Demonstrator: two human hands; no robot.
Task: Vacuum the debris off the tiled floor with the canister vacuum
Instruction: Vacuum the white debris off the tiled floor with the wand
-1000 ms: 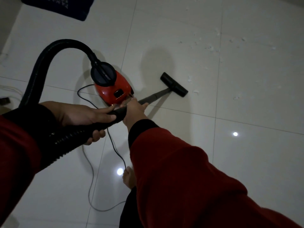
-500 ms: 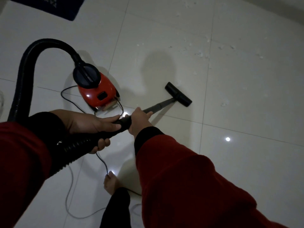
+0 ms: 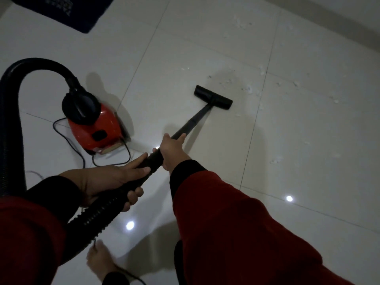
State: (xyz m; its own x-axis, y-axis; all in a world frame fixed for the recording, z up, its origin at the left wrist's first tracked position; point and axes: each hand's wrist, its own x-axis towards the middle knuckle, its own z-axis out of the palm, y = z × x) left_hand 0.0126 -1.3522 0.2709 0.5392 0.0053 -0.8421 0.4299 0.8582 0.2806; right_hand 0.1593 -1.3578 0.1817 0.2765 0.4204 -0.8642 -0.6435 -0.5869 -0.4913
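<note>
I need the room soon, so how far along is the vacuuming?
Early to midway. The tiles near the red canister look clean, though whether they were vacuumed can't be told. In hand: left hand and right hand grip the wand, floor nozzle at the mess's edge. Left: white debris scattered beyond and right of it.

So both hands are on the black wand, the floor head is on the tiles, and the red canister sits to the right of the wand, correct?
Not quite. In the head view the red canister sits left of the wand, not right. Left hand and right hand grip it, and the floor head rests on the tiles.
</note>
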